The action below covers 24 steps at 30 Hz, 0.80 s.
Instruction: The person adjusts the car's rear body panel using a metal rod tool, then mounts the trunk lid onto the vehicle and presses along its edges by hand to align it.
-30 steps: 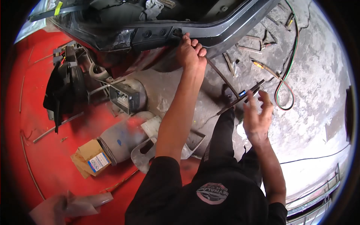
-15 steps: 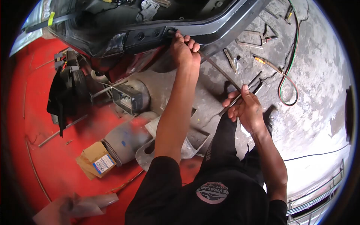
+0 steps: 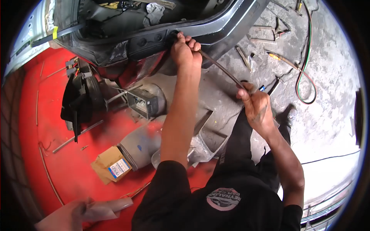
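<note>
A long thin metal rod [image 3: 220, 67] runs between my two hands, below the edge of a dark car body panel [image 3: 140, 41] that has round holes in it. My left hand [image 3: 186, 51] is closed around the rod's upper end, right against the panel by one of the holes. Whether the tip sits inside that hole is hidden by my fingers. At the lower end, my right hand [image 3: 257, 107] wraps its fingers around the rod. The crosswise handle there is mostly covered by that hand.
Several hand tools, including a yellow-handled one [image 3: 274, 56], lie on the concrete floor. A green and red hose [image 3: 309, 50] loops at the right. A cardboard box [image 3: 111, 164], a grey cylinder [image 3: 140, 144] and a black part [image 3: 79, 102] lie on the red floor.
My right hand has turned and closed from a loose, partly opened hold to a firm wrap on the rod's lower end. My left hand stays at the panel. The view has shifted slightly.
</note>
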Each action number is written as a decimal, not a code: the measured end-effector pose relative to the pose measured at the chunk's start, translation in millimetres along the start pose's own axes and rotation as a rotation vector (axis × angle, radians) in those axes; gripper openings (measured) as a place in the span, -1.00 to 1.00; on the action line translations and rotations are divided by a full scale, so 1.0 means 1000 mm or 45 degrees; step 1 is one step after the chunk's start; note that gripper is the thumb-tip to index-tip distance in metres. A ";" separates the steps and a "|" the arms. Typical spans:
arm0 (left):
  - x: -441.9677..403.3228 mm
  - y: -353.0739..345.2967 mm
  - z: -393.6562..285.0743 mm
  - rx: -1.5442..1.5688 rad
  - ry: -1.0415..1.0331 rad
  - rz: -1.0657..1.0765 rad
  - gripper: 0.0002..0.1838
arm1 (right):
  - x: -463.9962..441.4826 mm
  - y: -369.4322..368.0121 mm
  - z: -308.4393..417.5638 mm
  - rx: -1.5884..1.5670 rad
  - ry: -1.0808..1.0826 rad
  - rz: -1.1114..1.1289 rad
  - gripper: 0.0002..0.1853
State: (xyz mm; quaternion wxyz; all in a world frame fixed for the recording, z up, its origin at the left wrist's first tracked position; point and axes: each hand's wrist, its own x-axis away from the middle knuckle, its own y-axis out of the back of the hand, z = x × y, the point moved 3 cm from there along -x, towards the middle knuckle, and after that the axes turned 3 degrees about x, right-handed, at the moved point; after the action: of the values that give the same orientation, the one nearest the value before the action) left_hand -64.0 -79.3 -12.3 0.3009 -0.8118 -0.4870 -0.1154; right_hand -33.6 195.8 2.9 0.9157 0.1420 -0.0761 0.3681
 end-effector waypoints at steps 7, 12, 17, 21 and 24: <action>0.056 -0.004 -0.048 -0.997 -0.117 0.171 -0.68 | 0.005 0.020 0.006 -0.363 0.055 -0.171 -0.78; 0.074 -0.068 -0.106 -2.496 -2.173 0.588 -0.62 | 0.057 0.020 -0.057 -0.618 -0.126 -0.236 -0.72; 0.005 -0.070 -0.100 -3.542 -1.571 0.717 -0.68 | 0.087 0.033 -0.077 -0.544 -0.284 -0.101 -0.68; -0.001 -0.074 -0.096 -3.675 -1.286 0.650 -0.76 | 0.100 0.038 -0.084 -0.562 -0.285 -0.054 -0.71; -0.008 -0.078 -0.096 -3.631 -1.296 0.674 -0.74 | 0.097 0.030 -0.086 -0.604 -0.233 -0.076 -0.74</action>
State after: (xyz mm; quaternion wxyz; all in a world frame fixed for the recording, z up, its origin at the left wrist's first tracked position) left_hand -125.2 -115.6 89.5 -0.8838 -0.4285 0.1307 -0.1349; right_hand 18.1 306.9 -48.8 0.9231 -0.0418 -0.2388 0.2984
